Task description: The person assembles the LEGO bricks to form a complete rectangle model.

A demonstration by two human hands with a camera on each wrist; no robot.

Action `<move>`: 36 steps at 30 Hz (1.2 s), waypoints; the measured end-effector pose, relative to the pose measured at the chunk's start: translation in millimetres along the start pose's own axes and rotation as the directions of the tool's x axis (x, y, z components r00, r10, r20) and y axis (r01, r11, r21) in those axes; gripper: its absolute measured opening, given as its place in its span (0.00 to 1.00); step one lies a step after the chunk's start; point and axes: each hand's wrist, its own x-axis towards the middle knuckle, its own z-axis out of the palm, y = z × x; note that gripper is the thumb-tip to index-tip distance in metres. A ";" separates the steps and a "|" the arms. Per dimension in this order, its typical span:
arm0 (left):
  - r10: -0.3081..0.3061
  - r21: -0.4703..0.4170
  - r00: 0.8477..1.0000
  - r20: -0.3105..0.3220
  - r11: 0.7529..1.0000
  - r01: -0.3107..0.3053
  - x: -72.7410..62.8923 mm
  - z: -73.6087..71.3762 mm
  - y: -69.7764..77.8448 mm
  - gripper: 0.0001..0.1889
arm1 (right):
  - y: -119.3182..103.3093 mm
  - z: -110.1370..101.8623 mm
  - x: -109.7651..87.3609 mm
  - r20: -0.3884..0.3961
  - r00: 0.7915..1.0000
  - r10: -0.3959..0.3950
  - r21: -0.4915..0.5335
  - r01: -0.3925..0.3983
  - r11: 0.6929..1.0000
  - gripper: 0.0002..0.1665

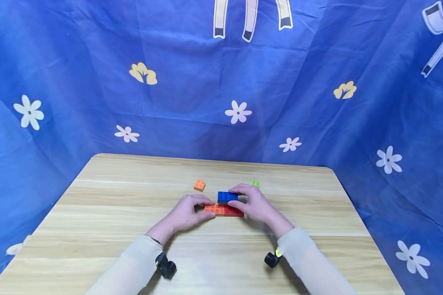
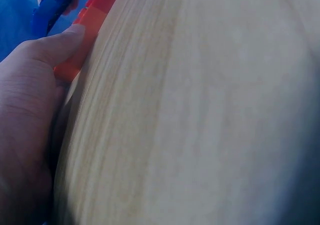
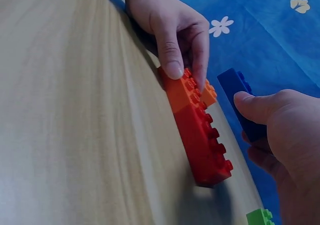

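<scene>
My left hand grips the left end of an orange brick, thumb on the near side and fingers behind. Butted end to end with it is a red brick, so the two form one row on the table, studs up. My right hand pinches a blue brick by its right end, thumb in front. In the right wrist view the blue brick is held apart from the row, above its studs. Only the thumb of my left hand shows clearly in the left wrist view.
Behind the row, a small orange brick lies at the left on the wooden table. A green brick sits behind my right hand, partly covered by it. Blue patterned cloth hangs around the table's back and sides.
</scene>
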 end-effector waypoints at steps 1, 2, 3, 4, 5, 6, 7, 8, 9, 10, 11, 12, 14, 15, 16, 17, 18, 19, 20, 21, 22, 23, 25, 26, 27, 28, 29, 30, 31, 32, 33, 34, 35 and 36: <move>0.003 0.000 1.000 0.002 1.000 -0.003 0.3 -0.4 0.6 0.22 | 0.1 0.5 -0.9 0.003 1.000 0.000 0.004 0.000 1.000 0.21; 0.004 0.002 1.000 0.004 1.000 -0.004 0.7 -0.7 1.0 0.23 | 0.2 1.1 -1.8 0.006 1.000 -0.002 0.008 0.002 1.000 0.21; 0.008 0.005 1.000 0.005 1.000 -0.008 1.3 -0.9 1.3 0.23 | 0.6 1.7 -2.6 0.007 1.000 -0.005 0.011 0.005 1.000 0.21; 0.010 0.004 1.000 0.006 1.000 -0.010 1.8 -1.1 1.6 0.23 | 0.6 2.3 -3.4 0.009 1.000 -0.009 0.016 0.009 1.000 0.21; 0.013 0.005 1.000 0.007 1.000 -0.013 2.3 -1.2 1.8 0.23 | 1.0 3.1 -4.2 0.010 1.000 -0.012 0.020 0.012 1.000 0.21; 0.013 0.005 1.000 0.008 1.000 -0.013 2.6 -1.4 2.1 0.23 | 1.4 4.0 -4.7 0.010 1.000 -0.014 0.020 0.014 1.000 0.21; 0.012 0.006 1.000 0.009 1.000 -0.012 2.9 -1.6 2.2 0.23 | 2.0 4.9 -5.5 0.012 1.000 -0.018 0.025 0.018 1.000 0.21; 0.010 0.005 1.000 0.010 1.000 -0.010 3.1 -1.8 2.4 0.22 | 2.4 5.9 -6.1 0.011 1.000 -0.020 0.023 0.020 1.000 0.21; 0.008 0.004 1.000 0.010 1.000 -0.008 3.2 -2.0 2.4 0.22 | 3.0 6.9 -6.7 0.009 1.000 -0.023 0.023 0.022 0.999 0.21; 0.004 0.002 1.000 0.011 1.000 -0.004 3.2 -2.2 2.5 0.22 | 3.6 8.0 -7.4 0.008 1.000 -0.023 0.024 0.023 0.999 0.21; 0.001 0.002 1.000 0.012 1.000 -0.001 3.1 -2.4 2.6 0.22 | 4.2 9.0 -7.9 0.007 1.000 -0.022 0.022 0.022 1.000 0.21; -0.002 0.001 1.000 0.011 1.000 0.002 3.1 -2.5 2.6 0.22 | 4.7 9.9 -8.2 0.004 1.000 -0.026 0.022 0.026 0.999 0.21; -0.006 -0.005 1.000 0.010 1.000 0.006 3.0 -2.8 2.6 0.22 | 5.3 11.5 -8.7 -0.001 0.999 -0.033 0.023 0.033 0.999 0.21; -0.006 -0.008 1.000 0.010 1.000 0.006 3.0 -2.9 2.5 0.22 | 5.6 12.3 -8.8 -0.002 0.999 -0.039 0.026 0.040 0.999 0.21; -0.006 -0.010 1.000 0.010 1.000 0.006 2.9 -3.0 2.4 0.22 | 5.9 13.1 -9.0 -0.001 0.999 -0.044 0.026 0.044 0.999 0.21; -0.005 -0.011 1.000 0.010 1.000 0.005 2.9 -3.0 2.2 0.22 | 6.1 13.8 -9.0 0.000 0.999 -0.049 0.027 0.049 0.998 0.21; -0.004 -0.012 1.000 0.010 1.000 0.004 2.7 -3.2 2.1 0.23 | 6.5 14.6 -9.1 0.001 0.999 -0.052 0.029 0.052 0.998 0.21; -0.003 -0.012 1.000 0.010 1.000 0.003 2.6 -3.3 1.9 0.23 | 6.8 15.4 -9.3 0.005 0.999 -0.053 0.027 0.053 0.998 0.21; -0.002 -0.012 1.000 0.010 1.000 0.002 2.4 -3.5 1.7 0.23 | 7.2 16.1 -9.5 0.007 0.998 -0.055 0.023 0.055 0.998 0.21; 0.001 -0.012 1.000 0.011 1.000 -0.001 2.4 -3.3 1.3 0.23 | 7.5 16.8 -9.7 0.009 0.999 -0.053 0.019 0.053 0.998 0.21; 0.004 -0.011 1.000 0.011 1.000 -0.004 2.3 -3.3 1.0 0.23 | 7.8 17.4 -9.9 0.009 0.999 -0.054 0.015 0.054 0.998 0.21; 0.006 -0.010 1.000 0.010 1.000 -0.006 2.3 -3.3 0.7 0.23 | 8.1 18.0 -9.8 0.011 0.999 -0.053 0.012 0.053 0.999 0.21; 0.009 -0.012 1.000 0.010 1.000 -0.009 2.1 -3.4 0.4 0.22 | 8.5 18.9 -9.7 0.013 0.999 -0.050 0.005 0.050 0.999 0.21; 0.010 -0.013 1.000 0.010 1.000 -0.010 2.0 -3.4 0.2 0.22 | 8.7 19.3 -9.6 0.013 0.999 -0.049 0.006 0.049 0.999 0.21; 0.012 -0.014 1.000 0.010 1.000 -0.011 2.0 -3.4 0.1 0.22 | 8.6 19.5 -9.5 0.013 0.999 -0.050 0.008 0.050 0.999 0.21; 0.012 -0.014 1.000 0.010 1.000 -0.012 1.8 -3.6 0.1 0.22 | 8.7 19.7 -9.3 0.012 0.999 -0.052 0.008 0.052 0.999 0.20; 0.013 -0.014 1.000 0.009 1.000 -0.013 1.6 -3.6 -0.1 0.22 | 8.9 20.0 -9.2 0.014 0.999 -0.051 0.009 0.051 0.999 0.21; 0.015 -0.014 1.000 0.009 1.000 -0.014 1.5 -3.5 -0.2 0.22 | 8.8 20.1 -9.2 0.013 0.999 -0.052 0.010 0.051 0.999 0.20; 0.017 -0.014 1.000 0.007 1.000 -0.017 1.5 -3.3 -0.4 0.22 | 8.9 20.2 -9.3 0.013 0.999 -0.053 0.012 0.052 0.999 0.20; 0.019 -0.011 1.000 0.006 1.000 -0.019 1.5 -3.2 -0.5 0.22 | 8.9 20.3 -9.5 0.013 0.999 -0.052 0.012 0.052 0.999 0.20; 0.020 -0.008 1.000 0.005 1.000 -0.020 1.5 -3.1 -0.4 0.22 | 8.9 20.3 -9.6 0.014 0.999 -0.051 0.013 0.051 0.999 0.20; 0.021 -0.006 1.000 0.003 1.000 -0.021 1.3 -2.6 -0.5 0.22 | 9.4 20.6 -9.9 0.015 0.999 -0.051 0.014 0.051 0.999 0.20; 0.021 -0.005 1.000 0.001 1.000 -0.021 1.1 -2.1 -0.5 0.22 | 9.4 20.9 -10.5 0.015 0.999 -0.052 0.014 0.051 0.999 0.20; 0.019 -0.006 1.000 0.001 1.000 -0.019 0.8 -1.7 -0.5 0.22 | 9.4 21.1 -11.0 0.015 0.999 -0.052 0.015 0.052 0.999 0.20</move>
